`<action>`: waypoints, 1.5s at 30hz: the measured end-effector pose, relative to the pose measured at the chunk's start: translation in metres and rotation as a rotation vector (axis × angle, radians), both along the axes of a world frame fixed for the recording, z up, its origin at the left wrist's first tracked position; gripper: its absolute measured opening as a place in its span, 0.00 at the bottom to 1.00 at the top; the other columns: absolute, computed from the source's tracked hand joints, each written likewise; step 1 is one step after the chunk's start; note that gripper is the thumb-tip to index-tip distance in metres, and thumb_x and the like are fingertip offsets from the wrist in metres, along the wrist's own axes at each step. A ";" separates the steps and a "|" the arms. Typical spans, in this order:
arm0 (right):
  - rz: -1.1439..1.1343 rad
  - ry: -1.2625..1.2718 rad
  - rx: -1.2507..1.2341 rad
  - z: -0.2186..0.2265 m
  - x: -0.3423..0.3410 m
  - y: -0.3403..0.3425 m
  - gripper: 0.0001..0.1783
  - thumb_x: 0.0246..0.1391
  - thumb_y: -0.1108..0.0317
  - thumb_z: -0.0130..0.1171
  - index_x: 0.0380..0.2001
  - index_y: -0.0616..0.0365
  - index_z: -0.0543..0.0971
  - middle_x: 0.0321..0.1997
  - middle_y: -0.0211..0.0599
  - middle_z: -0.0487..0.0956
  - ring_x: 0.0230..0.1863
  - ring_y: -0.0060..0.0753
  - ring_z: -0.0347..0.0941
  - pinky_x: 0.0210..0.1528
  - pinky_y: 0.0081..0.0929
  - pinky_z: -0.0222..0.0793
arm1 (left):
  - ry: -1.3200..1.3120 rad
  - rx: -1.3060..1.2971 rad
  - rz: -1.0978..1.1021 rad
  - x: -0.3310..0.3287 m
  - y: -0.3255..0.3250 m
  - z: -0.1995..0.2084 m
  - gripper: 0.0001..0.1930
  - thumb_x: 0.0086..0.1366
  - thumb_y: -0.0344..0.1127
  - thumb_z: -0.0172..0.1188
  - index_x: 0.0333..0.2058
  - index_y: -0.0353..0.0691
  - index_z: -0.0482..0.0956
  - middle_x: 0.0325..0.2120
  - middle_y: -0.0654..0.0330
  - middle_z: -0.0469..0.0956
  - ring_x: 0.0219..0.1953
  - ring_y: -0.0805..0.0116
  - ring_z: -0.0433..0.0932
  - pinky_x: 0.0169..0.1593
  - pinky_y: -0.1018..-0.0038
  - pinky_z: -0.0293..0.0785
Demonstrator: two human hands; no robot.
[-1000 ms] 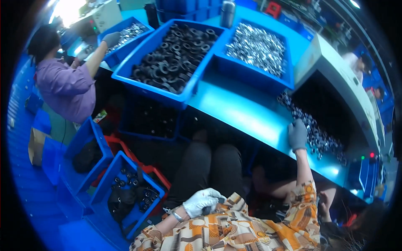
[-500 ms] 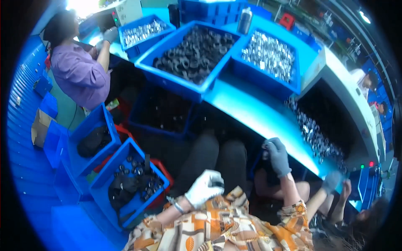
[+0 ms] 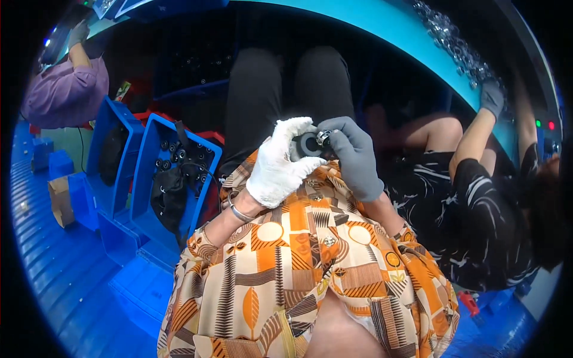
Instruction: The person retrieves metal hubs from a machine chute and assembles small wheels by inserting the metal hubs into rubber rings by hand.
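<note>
My left hand (image 3: 276, 170), in a white glove, is closed around a black ring (image 3: 300, 150) in front of my chest. Its thumb and fingers grip the ring by the edges. In a grey glove, my right hand (image 3: 359, 160) pinches a small shiny metal ring (image 3: 323, 138) between thumb and forefinger. The metal ring is right up against the black ring's right side; whether it sits inside the opening I cannot tell. My two hands meet over my lap, fingertips nearly touching.
A blue bin (image 3: 138, 197) with small round black parts and dark cloth stands at my left, beside another blue bin (image 3: 95, 152). Shiny metal parts (image 3: 447, 39) lie along the turquoise tabletop (image 3: 358, 21). At right, a co-worker's grey-gloved hand (image 3: 492, 97) reaches them; another person (image 3: 68, 92) sits far left.
My view has tipped down toward my lap. My right hand has come from near the table edge to my left hand, bringing the metal ring against the black ring.
</note>
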State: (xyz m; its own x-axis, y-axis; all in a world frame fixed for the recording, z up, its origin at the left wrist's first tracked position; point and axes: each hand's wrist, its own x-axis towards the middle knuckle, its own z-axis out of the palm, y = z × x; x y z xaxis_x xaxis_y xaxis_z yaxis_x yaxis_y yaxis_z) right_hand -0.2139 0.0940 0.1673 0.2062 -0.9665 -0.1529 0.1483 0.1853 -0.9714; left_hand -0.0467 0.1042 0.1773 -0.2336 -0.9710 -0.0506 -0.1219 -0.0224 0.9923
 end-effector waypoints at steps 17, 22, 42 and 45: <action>0.066 0.087 -0.125 -0.024 -0.012 0.026 0.04 0.56 0.74 0.53 0.32 0.63 0.76 0.30 0.28 0.73 0.32 0.16 0.68 0.36 0.17 0.65 | -0.292 -0.259 -0.133 -0.011 0.029 -0.013 0.31 0.50 0.27 0.71 0.52 0.34 0.67 0.41 0.53 0.76 0.40 0.70 0.78 0.44 0.77 0.76; 0.048 0.129 -0.224 -0.029 -0.009 0.028 0.04 0.56 0.74 0.51 0.31 0.62 0.74 0.29 0.29 0.73 0.31 0.17 0.67 0.36 0.19 0.64 | -0.288 -0.275 -0.111 -0.009 0.029 -0.015 0.25 0.51 0.30 0.69 0.48 0.38 0.70 0.38 0.53 0.75 0.40 0.67 0.79 0.43 0.74 0.76; 0.083 0.160 -0.053 -0.024 0.000 0.038 0.04 0.54 0.73 0.55 0.31 0.64 0.75 0.29 0.32 0.76 0.30 0.18 0.69 0.33 0.19 0.66 | -0.273 -0.010 -0.202 0.001 0.031 -0.022 0.28 0.55 0.35 0.64 0.53 0.35 0.66 0.42 0.50 0.72 0.43 0.59 0.75 0.47 0.67 0.72; 0.078 0.204 -0.049 -0.022 0.000 0.038 0.04 0.54 0.73 0.55 0.29 0.63 0.74 0.28 0.33 0.77 0.29 0.18 0.71 0.34 0.18 0.67 | -0.334 -0.065 -0.165 0.000 0.031 -0.026 0.29 0.55 0.36 0.64 0.53 0.34 0.65 0.43 0.49 0.71 0.44 0.60 0.75 0.47 0.67 0.72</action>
